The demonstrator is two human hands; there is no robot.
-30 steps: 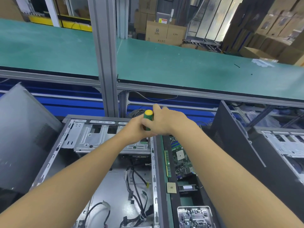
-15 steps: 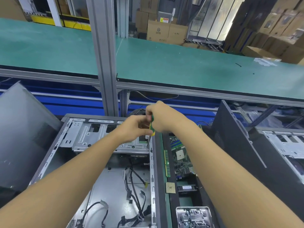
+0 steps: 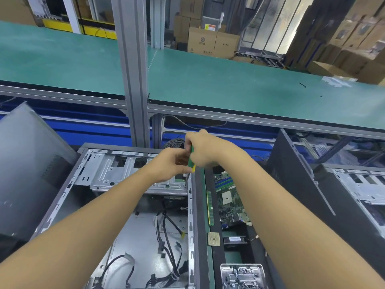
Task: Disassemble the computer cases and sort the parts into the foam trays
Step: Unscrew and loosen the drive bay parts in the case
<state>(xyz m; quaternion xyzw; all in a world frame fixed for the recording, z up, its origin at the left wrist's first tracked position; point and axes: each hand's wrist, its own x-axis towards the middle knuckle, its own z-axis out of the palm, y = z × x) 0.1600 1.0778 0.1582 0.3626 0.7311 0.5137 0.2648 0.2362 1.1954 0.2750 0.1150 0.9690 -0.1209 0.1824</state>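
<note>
Up at the far right corner of the open computer case [image 3: 125, 226], the R hand [image 3: 205, 150] clenched the green-yellow screwdriver [image 3: 191, 158] handle, while the L hand [image 3: 168, 165] curled its fingers against the handle's lower end, shaft pointing down at the drive cage [image 3: 116, 172]. Just right of the case, a motherboard [image 3: 231, 199], RAM stick [image 3: 210, 207] & CPU [image 3: 214, 239] lay in a dark tray [image 3: 217, 257].

Open case [image 3: 190, 226]: centre, cables [image 3: 166, 243] inside.
Motherboard [image 3: 229, 197]: just right of it.
Side panel [image 3: 27, 163]: left.
Second case [image 3: 302, 184]: far right.
Bench [image 3: 229, 84]: behind all.
</note>
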